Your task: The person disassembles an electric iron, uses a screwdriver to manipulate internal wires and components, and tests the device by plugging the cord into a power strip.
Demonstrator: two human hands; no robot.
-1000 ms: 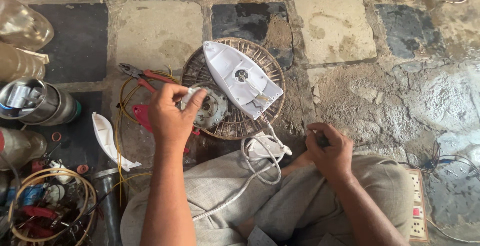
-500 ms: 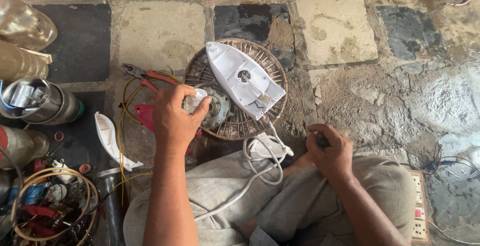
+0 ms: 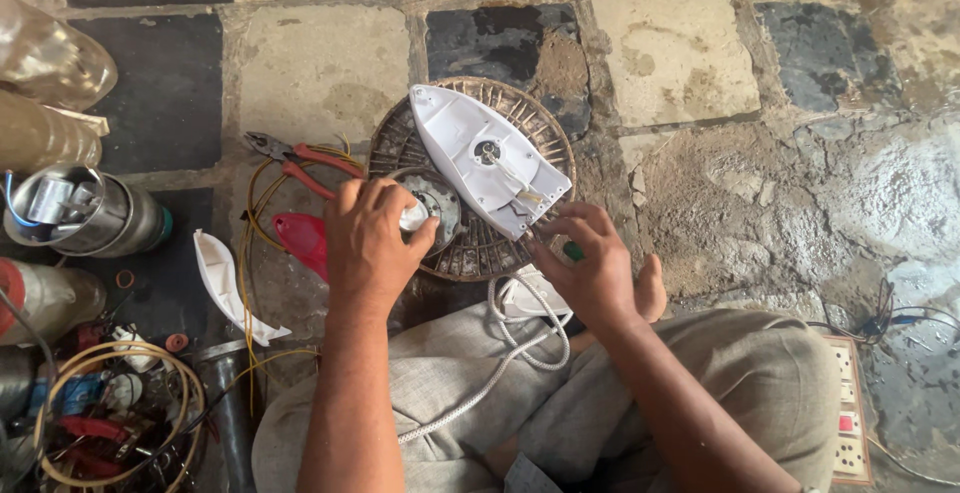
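A white iron body (image 3: 487, 156) lies on a round ribbed disc (image 3: 545, 133) on the stone floor. My left hand (image 3: 367, 238) rests over the disc's left side, its fingers closed on a small white knob (image 3: 412, 218). My right hand (image 3: 597, 265) is at the iron's rear end, fingers curled around a green-handled tool (image 3: 573, 251), fingertips touching the iron's back edge. A white braided cord (image 3: 500, 348) loops from the iron across my lap.
Red-handled pliers (image 3: 300, 161), a red plastic piece (image 3: 303, 238) and a white curved shell (image 3: 228, 286) lie left of the disc. A metal can (image 3: 85, 211), bottles and a wire-filled bowl (image 3: 110, 423) crowd the left edge. A switchboard (image 3: 850, 408) lies at the right.
My right hand has moved up from my lap to the iron's rear end. My left hand has shifted slightly down and right over the disc.
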